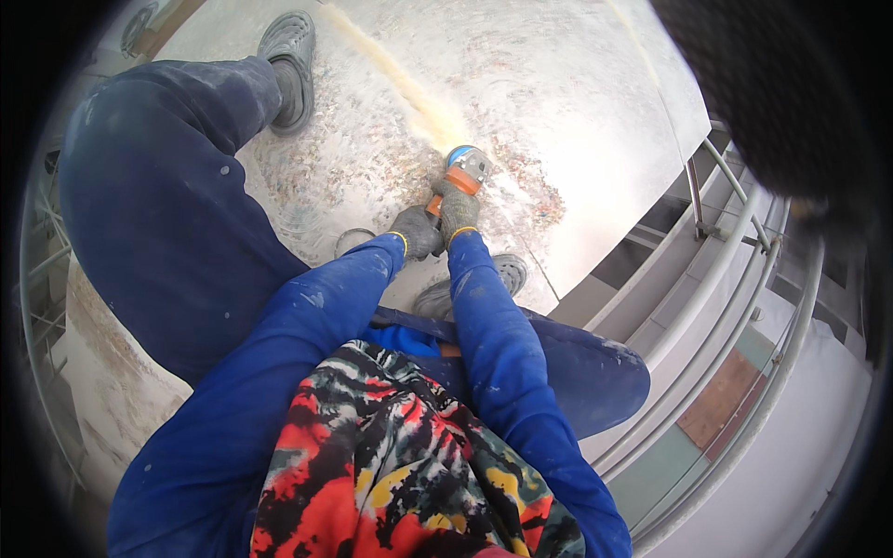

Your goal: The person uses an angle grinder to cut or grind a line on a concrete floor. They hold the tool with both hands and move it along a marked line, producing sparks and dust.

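An orange angle grinder (463, 177) with a metal head and a blue disc (457, 154) rests against a pale, dusty surface. My right hand (457, 210), in a grey glove with a yellow cuff, is wrapped round its body just behind the head. My left hand (416, 232), gloved alike, closes round the rear of the grinder, lower and to the left. From the disc a yellowish streak of sparks or dust (400, 84) runs up and to the left over the surface. Speckled, multicoloured worn patches (535, 191) lie around the grinder. The disc's contact edge is hard to make out.
My grey clogs (291, 74) stand on the pale surface (595, 102), which ends in an edge at the right. Beyond that edge run metal railings (735, 237) and a lower level. A dark, blurred mesh object (763, 84) blocks the upper right. A thin ring (353, 239) lies beside my left hand.
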`<state>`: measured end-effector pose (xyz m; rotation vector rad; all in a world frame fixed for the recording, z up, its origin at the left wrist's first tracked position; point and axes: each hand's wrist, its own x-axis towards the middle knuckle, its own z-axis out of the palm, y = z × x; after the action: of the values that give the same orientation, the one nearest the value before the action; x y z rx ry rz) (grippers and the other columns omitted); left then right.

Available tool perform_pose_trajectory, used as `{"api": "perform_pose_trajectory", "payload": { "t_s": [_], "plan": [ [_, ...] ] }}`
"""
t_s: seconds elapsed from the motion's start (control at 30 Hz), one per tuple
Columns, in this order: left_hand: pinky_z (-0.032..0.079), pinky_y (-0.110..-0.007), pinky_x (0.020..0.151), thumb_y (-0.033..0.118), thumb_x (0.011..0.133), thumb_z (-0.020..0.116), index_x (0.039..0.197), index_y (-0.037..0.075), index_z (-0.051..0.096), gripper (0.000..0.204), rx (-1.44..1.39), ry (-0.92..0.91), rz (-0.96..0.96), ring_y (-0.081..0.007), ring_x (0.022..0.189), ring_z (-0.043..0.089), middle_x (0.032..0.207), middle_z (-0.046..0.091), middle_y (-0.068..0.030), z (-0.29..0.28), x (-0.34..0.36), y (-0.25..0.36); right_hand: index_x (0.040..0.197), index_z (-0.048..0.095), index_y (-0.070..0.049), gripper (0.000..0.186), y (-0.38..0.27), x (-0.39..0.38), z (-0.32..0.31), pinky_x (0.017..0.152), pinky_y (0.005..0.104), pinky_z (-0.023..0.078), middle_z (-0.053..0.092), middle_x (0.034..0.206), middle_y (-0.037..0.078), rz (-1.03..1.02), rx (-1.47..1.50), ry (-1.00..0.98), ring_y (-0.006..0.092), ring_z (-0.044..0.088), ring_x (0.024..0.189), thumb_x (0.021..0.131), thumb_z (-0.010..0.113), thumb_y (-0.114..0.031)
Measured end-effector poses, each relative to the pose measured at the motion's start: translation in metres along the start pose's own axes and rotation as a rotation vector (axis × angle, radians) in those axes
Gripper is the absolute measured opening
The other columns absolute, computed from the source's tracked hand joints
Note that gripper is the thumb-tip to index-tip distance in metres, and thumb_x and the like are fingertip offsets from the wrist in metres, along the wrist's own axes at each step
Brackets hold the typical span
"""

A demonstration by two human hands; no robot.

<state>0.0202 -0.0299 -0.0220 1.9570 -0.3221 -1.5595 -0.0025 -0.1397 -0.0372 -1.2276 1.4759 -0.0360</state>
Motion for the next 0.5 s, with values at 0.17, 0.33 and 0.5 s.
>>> {"api": "perform_pose_trajectory", "payload": {
  "t_s": [0.17, 0.33, 0.5],
  "plan": [
    [0.058, -0.036, 0.059, 0.007, 0.066, 0.085, 0.095, -0.003, 0.066, 0.036, -0.030, 0.041, -0.008, -0.0234, 0.060, 0.071, 0.074, 0.072, -0.0157, 0.003, 0.000, 0.006, 0.109, 0.068, 0.002, 0.048, 0.000, 0.002, -0.007, 0.068, 0.0410, 0.054, 0.069, 0.093, 0.011, 0.002, 0.035, 0.016, 0.0249, 0.067, 0.075, 0.069, 0.087, -0.017],
    [0.058, -0.036, 0.059, 0.007, 0.067, 0.085, 0.095, -0.004, 0.066, 0.036, -0.072, 0.046, 0.032, -0.0231, 0.061, 0.072, 0.075, 0.073, -0.0164, 0.011, -0.001, 0.005, 0.110, 0.069, 0.002, 0.048, 0.003, 0.003, -0.018, 0.070, 0.0413, 0.055, 0.070, 0.093, 0.012, 0.048, 0.051, 0.014, 0.0252, 0.067, 0.076, 0.069, 0.087, -0.016],
    [0.058, -0.036, 0.059, 0.012, 0.072, 0.083, 0.091, -0.001, 0.070, 0.027, -0.045, 0.018, -0.033, -0.0224, 0.059, 0.072, 0.070, 0.072, -0.0137, -0.003, -0.006, -0.007, 0.110, 0.069, 0.003, 0.049, 0.001, -0.004, 0.008, 0.073, 0.0410, 0.056, 0.071, 0.095, 0.014, -0.028, -0.116, -0.033, 0.0267, 0.069, 0.079, 0.069, 0.087, -0.017]
  ]
}}
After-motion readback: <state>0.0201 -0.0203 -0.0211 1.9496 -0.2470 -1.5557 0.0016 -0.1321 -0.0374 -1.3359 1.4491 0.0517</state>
